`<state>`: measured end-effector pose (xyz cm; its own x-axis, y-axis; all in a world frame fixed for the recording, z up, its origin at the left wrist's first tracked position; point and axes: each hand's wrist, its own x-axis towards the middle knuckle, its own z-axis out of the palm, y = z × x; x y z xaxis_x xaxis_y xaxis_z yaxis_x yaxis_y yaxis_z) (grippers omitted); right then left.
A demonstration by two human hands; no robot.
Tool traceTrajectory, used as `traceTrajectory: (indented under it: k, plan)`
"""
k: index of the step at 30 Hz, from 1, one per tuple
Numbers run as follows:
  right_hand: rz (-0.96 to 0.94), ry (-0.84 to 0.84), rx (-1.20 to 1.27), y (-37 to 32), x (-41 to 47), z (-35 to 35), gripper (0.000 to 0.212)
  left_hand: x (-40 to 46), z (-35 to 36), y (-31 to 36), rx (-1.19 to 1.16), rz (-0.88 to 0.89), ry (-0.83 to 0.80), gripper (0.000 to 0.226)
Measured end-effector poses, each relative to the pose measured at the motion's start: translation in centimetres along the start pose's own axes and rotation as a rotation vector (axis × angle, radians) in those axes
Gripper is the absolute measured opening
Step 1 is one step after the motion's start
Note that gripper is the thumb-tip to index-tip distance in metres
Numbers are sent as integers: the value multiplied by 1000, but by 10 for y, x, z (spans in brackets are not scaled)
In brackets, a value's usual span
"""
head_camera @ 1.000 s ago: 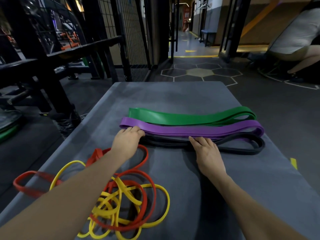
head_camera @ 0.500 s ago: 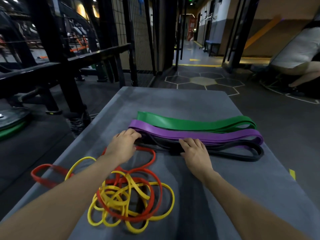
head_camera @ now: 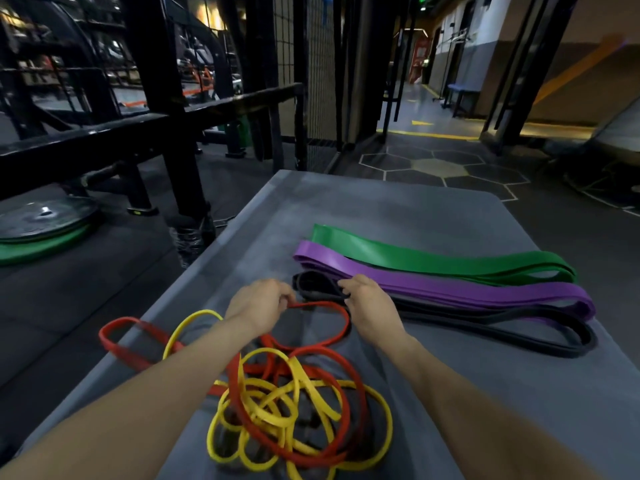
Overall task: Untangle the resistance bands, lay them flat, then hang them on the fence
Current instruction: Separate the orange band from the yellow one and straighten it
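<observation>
Left hand (head_camera: 258, 301) has its fingers curled round the top of a red band (head_camera: 332, 336) loop, pinching it right where it arcs up out of the pile. Right hand (head_camera: 369, 301) sits just beside it with its fingers bent over the left end of the black band (head_camera: 540, 341), gripping or pressing it, can't really tell which.

Biggest thing here is the grey bench (head_camera: 433, 216) top that everything's lying on. The bands take up most of its near half. Three are already laid out flat, side by side, running from the middle toward the right edge: green band (head_camera: 433, 258) farthest away, purple band (head_camera: 467, 289) right against it, then the black one nearest, its right end opening into a loop close to the right edge.

Down at the near edge it's still a proper mess: the red band and a thinner yellow band (head_camera: 277, 410) coiled through each other in a pile of loops, between the two forearms. One red loop pokes out over the bench's left edge.

Off the bench: a black wire-mesh fence (head_camera: 318, 81) stands past the far left corner, with a black steel rack (head_camera: 166, 116) to its left, so frame bars sit between the bench's left side and the mesh. Weight plates (head_camera: 45, 223), one black, one green, lie on the floor at far left.
</observation>
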<state>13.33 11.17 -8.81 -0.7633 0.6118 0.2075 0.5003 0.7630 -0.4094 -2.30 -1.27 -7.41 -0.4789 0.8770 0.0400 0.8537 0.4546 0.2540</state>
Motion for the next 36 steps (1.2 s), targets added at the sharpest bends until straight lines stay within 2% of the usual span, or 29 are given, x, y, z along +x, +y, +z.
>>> traceTrajectory:
  k: [3, 6, 8, 11, 17, 21, 25, 28, 31, 34, 36]
  plan:
    - [4, 78, 76, 2, -4, 2, 37, -3, -3, -5, 24, 16, 17, 32]
    - [-12, 131, 122, 2, -5, 3, 36, -5, -4, -4, 129, 38, -44, 46]
    - [-17, 124, 121, 1, -5, 4, 36, -6, -2, -2, 185, 67, -34, 37]
    - [4, 110, 141, 3, -2, 4, 36, -9, -3, -3, 76, 79, 29, 23]
    - [135, 152, 116, -2, 4, 10, 44, -17, -10, -12, -6, 95, -41, 19]
    - [79, 86, 56, -4, -2, 9, 45, -19, -12, -11, 51, 91, -67, 23]
    - [26, 92, -5, -8, -12, -4, 37, -27, -21, -10, 18, 61, 77, 28]
    - [60, 118, 109, -19, -27, -12, 33, -43, -29, -12, -125, 17, 201, 25]
    - [134, 20, 231, -33, -44, -12, 30, -70, -29, -13, -280, -43, 242, 22]
    - [220, -109, 195, -46, -60, -8, 23, -102, -22, -6, -368, -114, 274, 24]
    - [269, -157, 177, -55, -70, -7, 39, -120, -19, 0, -402, -162, 288, 33]
